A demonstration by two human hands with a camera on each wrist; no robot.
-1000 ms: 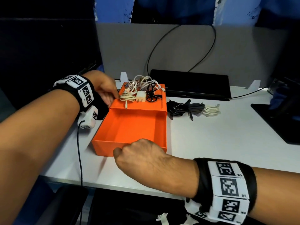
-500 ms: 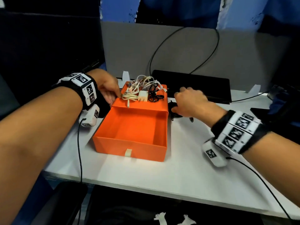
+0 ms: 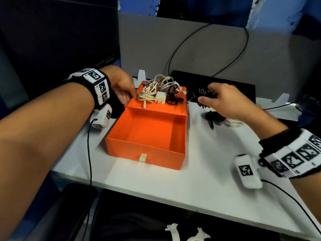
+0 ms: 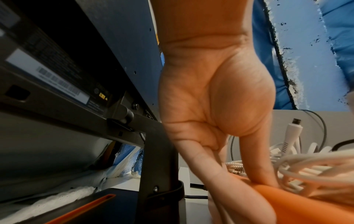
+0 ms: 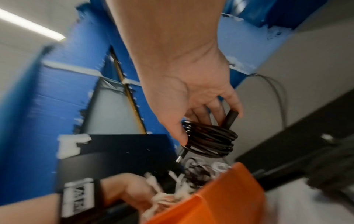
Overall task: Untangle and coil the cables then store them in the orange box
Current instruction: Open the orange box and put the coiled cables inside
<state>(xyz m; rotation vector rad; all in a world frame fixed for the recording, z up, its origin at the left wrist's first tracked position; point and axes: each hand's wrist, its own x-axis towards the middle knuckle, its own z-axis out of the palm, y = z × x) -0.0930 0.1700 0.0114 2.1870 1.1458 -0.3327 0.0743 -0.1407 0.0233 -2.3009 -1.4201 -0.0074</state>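
The orange box (image 3: 144, 151) sits on the white table with its drawer pulled out toward me and nothing in it. A tangle of white and black cables (image 3: 156, 89) lies on the box's top at the back. My left hand (image 3: 121, 87) grips the box's far left corner, with the thumb (image 4: 254, 159) on top by the white cables (image 4: 306, 163). My right hand (image 3: 224, 100) hovers right of the box and holds a coiled black cable (image 5: 210, 141), lifted off the table. Below it lie a dark coil (image 3: 215, 119) and a white coil (image 3: 232, 121).
A flat black device (image 3: 239, 84) lies along the grey partition at the back, with a thin black cable looping up from it. A dark monitor (image 4: 57, 75) stands at the left. A white pull tab (image 3: 143, 157) marks the drawer front.
My right hand left the drawer front, reached over to the coils right of the box and lifted the black coil. My left hand stayed on the box corner.
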